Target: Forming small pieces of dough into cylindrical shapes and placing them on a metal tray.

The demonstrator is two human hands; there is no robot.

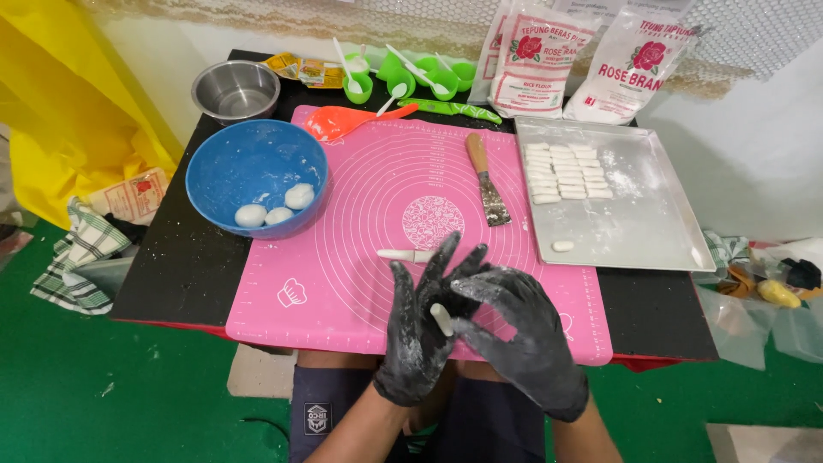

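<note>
Both my hands wear black gloves dusted with flour and meet over the near edge of the pink silicone mat [343,283]. My left hand [416,343] and my right hand [527,339] press a short white dough stick [441,319] between the palms. A longer white dough roll [405,255] lies on the mat just beyond my fingers. To the left, a blue bowl [231,159] holds three white dough balls [276,206].
A metal tray [651,223] on the right carries rows of small cut dough pieces [567,171]. A wooden-handled scraper [486,178] lies on the mat. At the back stand a steel bowl [236,90], an orange spatula [347,122], green cups [403,77] and flour bags [583,60].
</note>
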